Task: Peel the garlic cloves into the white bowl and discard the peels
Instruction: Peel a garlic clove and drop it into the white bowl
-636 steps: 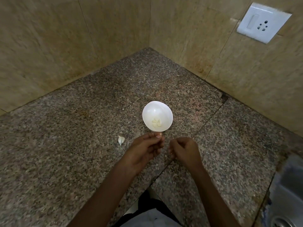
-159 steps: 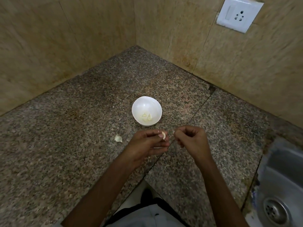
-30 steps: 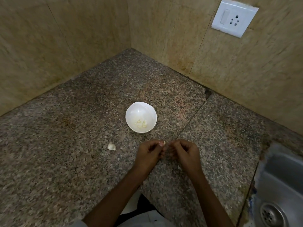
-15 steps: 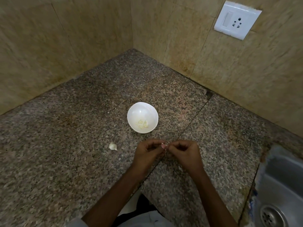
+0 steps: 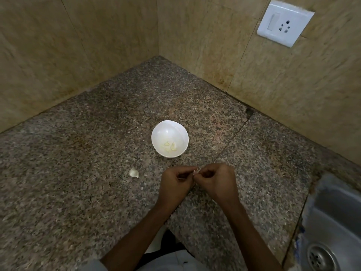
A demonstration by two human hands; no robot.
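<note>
Garlic clove (image 5: 196, 170) pinched between curled fingertips of left hand (image 5: 176, 182) and right hand (image 5: 214, 180), near white bowl (image 5: 170, 126).

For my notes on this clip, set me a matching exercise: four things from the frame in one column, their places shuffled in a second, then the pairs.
Things
1. white bowl
2. loose clove
3. held clove
4. switch socket

Places
A. on the wall, upper right
B. pinched between the left hand and right hand
C. on the counter, with peeled cloves inside
D. lying on the counter, left of the hands

Pairs: 1-C, 2-D, 3-B, 4-A
</note>
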